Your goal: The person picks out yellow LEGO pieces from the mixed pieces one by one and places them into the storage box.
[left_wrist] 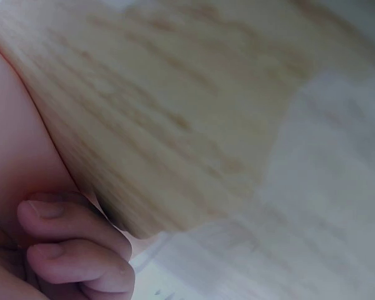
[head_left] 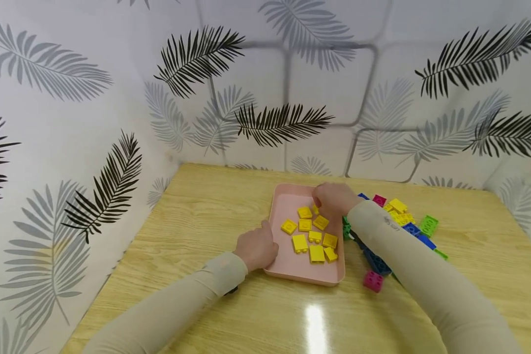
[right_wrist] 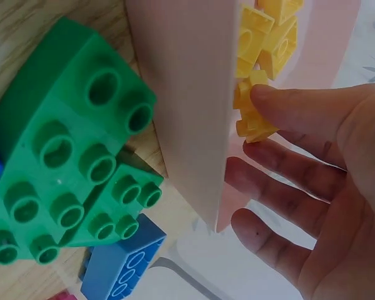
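A shallow pink tray [head_left: 305, 279] lies on the wooden table with several yellow toy bricks [head_left: 316, 254] scattered inside. My left hand [head_left: 256, 247] grips the tray's left wall; its curled fingers [left_wrist: 81, 262] show against the pink side in the left wrist view. Over the tray's far right corner, my right hand [head_left: 336, 197] pinches a yellow brick [right_wrist: 255, 115] between thumb and fingers. That brick is partly hidden by the hand in the head view. Other yellow bricks [right_wrist: 280, 47] sit close by inside the tray.
Right of the tray is a loose pile with a green brick [right_wrist: 56, 140], a blue brick [right_wrist: 122, 256], a magenta brick [head_left: 373, 280] and yellow bricks [head_left: 398, 206]. My right sleeve [head_left: 407, 255] covers part of it. A leaf-patterned wall [head_left: 265, 162] stands behind the table [head_left: 212, 206].
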Motion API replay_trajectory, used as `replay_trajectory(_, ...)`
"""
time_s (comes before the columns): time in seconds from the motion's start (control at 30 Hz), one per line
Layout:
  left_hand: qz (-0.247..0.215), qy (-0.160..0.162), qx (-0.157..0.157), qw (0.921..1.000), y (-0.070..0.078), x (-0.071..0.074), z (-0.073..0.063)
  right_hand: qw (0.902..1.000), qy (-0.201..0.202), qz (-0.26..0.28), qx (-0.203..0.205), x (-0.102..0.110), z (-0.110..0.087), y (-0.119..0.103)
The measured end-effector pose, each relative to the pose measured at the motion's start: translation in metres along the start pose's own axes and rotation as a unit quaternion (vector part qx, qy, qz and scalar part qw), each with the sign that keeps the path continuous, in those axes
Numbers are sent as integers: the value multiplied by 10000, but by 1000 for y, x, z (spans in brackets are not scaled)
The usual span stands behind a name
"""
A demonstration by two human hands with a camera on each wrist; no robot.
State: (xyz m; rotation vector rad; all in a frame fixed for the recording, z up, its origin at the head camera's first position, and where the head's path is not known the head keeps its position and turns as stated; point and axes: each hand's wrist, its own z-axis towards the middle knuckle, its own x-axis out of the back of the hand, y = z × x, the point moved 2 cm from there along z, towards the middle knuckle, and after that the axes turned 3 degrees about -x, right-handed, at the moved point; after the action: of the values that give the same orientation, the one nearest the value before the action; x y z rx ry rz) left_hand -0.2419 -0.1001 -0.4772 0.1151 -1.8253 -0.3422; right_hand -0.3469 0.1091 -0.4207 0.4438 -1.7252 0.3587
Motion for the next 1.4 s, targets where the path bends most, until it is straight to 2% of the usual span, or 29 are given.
replay_trajectory(0.23,-7,-22,22,10000,1,-1,-1,9999,81,89,59,-3,-4,4)
replay_trajectory(0.47,39,23,-10,10000,0,-1,1,9992,219,272,219,1,-19,15)
replay_trajectory(0.8,-28,-8,2,10000,2,-2,0,9951,848,485,144,5,-51,50)
replay_trajectory(0.93,-48,-20,48,10000,2,-1,0,9947,840,592,-50,9,-62,66)
replay_trajectory(1.07,-56,-40,56,10000,2,0,0,9943,824,668,-73,9,-71,82)
replay_trajectory(1.4,-63,-79,90,9999,4,0,-1,9944,686,749,-294,-1,-88,108)
